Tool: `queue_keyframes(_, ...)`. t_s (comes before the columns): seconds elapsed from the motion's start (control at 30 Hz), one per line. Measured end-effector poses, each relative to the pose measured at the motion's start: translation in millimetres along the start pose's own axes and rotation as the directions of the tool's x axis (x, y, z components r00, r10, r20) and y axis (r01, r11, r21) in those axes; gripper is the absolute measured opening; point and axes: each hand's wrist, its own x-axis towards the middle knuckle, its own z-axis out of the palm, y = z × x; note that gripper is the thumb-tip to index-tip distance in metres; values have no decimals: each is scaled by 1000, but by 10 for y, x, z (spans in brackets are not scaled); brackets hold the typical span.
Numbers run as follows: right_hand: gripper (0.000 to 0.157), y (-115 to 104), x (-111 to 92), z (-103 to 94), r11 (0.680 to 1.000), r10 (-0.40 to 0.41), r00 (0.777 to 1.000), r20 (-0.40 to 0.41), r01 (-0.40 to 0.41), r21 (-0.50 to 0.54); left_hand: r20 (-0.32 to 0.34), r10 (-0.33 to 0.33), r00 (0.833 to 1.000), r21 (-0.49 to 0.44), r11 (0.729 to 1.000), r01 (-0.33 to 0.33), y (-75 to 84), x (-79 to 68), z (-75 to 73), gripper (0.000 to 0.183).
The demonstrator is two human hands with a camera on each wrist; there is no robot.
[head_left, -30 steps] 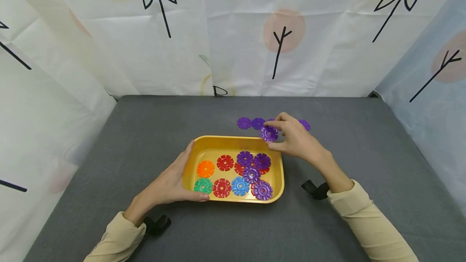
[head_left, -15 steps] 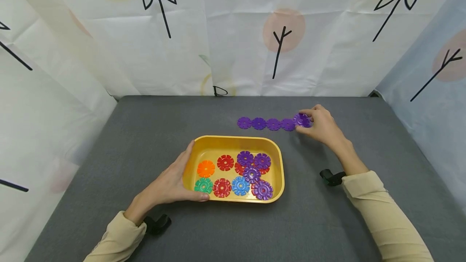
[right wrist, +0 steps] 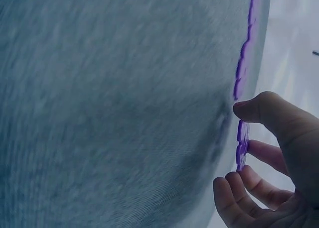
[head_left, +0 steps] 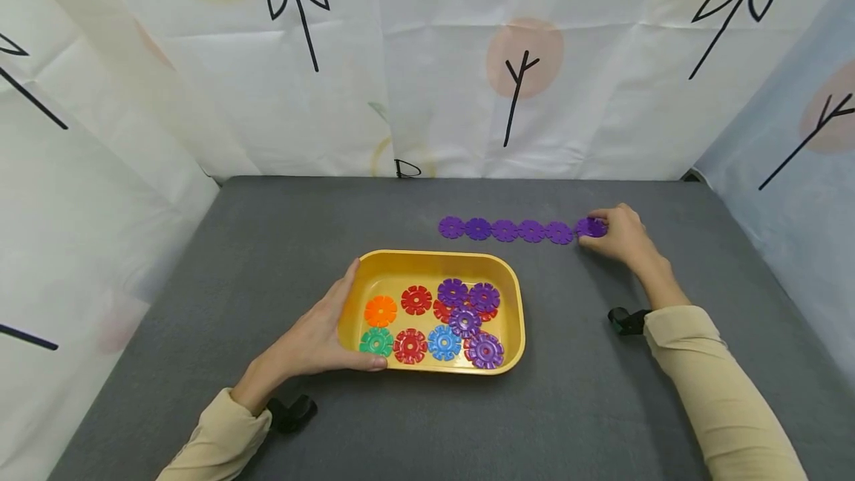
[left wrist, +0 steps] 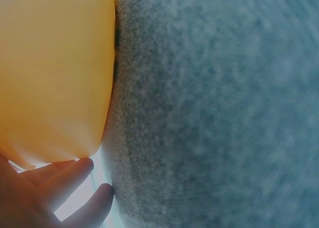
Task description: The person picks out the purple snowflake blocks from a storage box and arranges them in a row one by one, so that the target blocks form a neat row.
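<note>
My right hand (head_left: 621,234) pinches a purple flower-shaped plastic disc (head_left: 591,227) between thumb and fingers, at the right end of a row of several purple discs (head_left: 504,231). In the right wrist view, the held purple disc (right wrist: 242,147) stands edge-on, with a small gap to the row. My left hand (head_left: 317,332) grips the left end of a yellow tray (head_left: 434,261), thumb on the near rim. Inside lie an orange disc (head_left: 381,311), a green disc (head_left: 377,341), a blue disc (head_left: 444,343), red discs (head_left: 410,346) and several purple discs (head_left: 484,350), some overlapping.
A grey cloth-covered table (head_left: 534,421) carries the tray and the row. Behind it hangs a white printed curtain (head_left: 441,95), with more curtain on both sides. Black straps (head_left: 292,414) sit at both wrists.
My right hand has carried a purple disc from above the tray's far right corner, rightward past the row, and lowered it at the row's right end. The left hand stays on the tray.
</note>
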Motion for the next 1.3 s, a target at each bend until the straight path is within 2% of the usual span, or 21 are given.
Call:
queue_keyframes(0.23,57,122,55,-10,1000,20,998,67,-21,5,-1,3,1000,-2,1000,-3,0,-1,0,140)
queue_keyframes(0.47,61,110,47,-36,998,34,986,160,-42,46,-1,-4,1000,7,1000,4,5,1,5,140)
queue_keyframes(0.83,60,62,20,0,998,36,993,112,-42,49,-1,-9,1000,10,1000,9,8,10,9,141)
queue_keyframes(0.93,61,-22,-23,-13,998,12,998,62,-16,65,0,-7,1000,10,1000,7,9,12,8,140)
queue_keyframes(1.07,57,-245,-105,-40,991,-48,999,-9,49,121,-1,-3,1000,14,1000,3,6,11,3,140)
queue_keyframes(1.3,50,-752,-315,-41,959,-193,977,-87,207,194,0,1,1000,16,1000,-1,-1,10,3,140)
